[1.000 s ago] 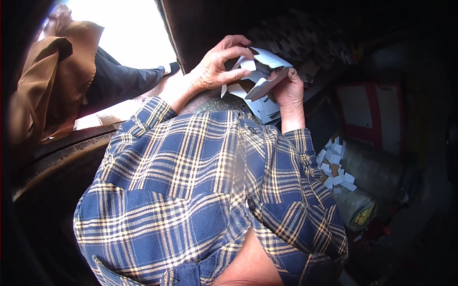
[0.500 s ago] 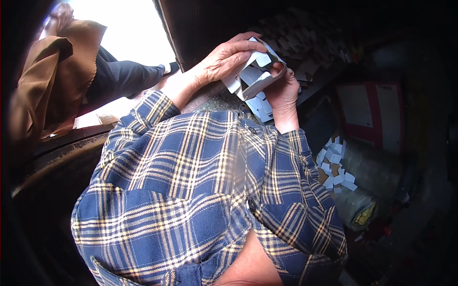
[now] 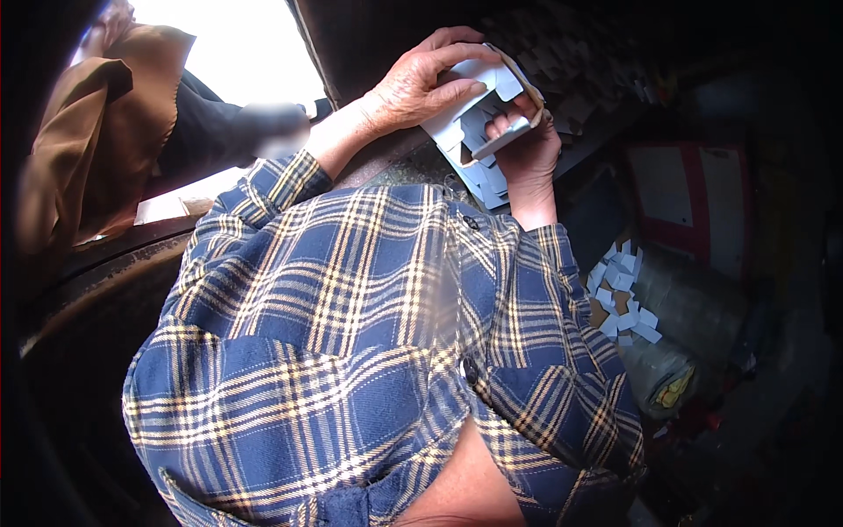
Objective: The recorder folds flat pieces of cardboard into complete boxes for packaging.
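Between my hands, in front of my chest, is a white folding carton point(image 3: 448, 130) with its flaps open and a brown inner side showing along one edge. My left hand point(image 3: 417, 86) grips the carton's upper left side, thumb on one face and fingers over the far edge. At the carton's right side is my right hand point(image 3: 532, 167), its curled fingers reaching in at the opening and pressing on a flap. More white cardboard pieces point(image 3: 485, 183) show just below the carton; whether they are joined to it I cannot tell.
Many pale cartons point(image 3: 571, 61) lie in the dark beyond my hands. To my right are a heap of small white boxes point(image 3: 622, 285), a plastic-wrapped bundle point(image 3: 660, 373) and a red-framed panel point(image 3: 689, 202). On the left a person in a brown garment point(image 3: 105, 132) is beside a bright opening.
Both hands and the carton have shifted slightly right and up. The carton has turned, and my right fingers now show inside its opening. The other person's dark-clothed leg is blurred.
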Demonstrator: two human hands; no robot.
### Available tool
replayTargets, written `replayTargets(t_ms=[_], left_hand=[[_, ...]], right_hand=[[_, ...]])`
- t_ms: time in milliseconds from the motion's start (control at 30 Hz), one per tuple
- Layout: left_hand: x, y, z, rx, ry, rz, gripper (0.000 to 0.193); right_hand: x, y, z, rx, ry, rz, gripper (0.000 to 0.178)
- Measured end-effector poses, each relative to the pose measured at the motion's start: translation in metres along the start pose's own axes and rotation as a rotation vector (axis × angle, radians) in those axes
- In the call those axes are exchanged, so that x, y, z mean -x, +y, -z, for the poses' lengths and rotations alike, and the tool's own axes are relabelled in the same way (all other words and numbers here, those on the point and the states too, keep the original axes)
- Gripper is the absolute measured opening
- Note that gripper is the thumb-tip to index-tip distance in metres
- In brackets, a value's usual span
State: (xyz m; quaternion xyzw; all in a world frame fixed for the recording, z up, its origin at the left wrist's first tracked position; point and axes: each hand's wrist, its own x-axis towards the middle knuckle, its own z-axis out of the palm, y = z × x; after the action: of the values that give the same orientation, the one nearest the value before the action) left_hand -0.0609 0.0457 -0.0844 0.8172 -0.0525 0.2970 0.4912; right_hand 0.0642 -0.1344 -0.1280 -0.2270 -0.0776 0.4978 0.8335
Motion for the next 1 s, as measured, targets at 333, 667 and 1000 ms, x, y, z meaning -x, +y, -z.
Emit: replayTargets(t_ms=[333,667,1000], left_hand=[[-0.006,0.044,0.012,-0.96,-0.605,-0.378,0.01],[0.002,0.032,-0.013,-0.943,-0.915,0.012,0.015],[0.014,0.018,0.0,-0.17,-0.366,-0.168,0.025]], right_hand=[[-0.004,0.002,0.0,0.15,0.28,0.121,0.017],[-0.006,-0.019,0.044,0.238,0.235,0.25,0.017],[0.001,-0.033,0.011,0.077,0.322,0.371,0.013]])
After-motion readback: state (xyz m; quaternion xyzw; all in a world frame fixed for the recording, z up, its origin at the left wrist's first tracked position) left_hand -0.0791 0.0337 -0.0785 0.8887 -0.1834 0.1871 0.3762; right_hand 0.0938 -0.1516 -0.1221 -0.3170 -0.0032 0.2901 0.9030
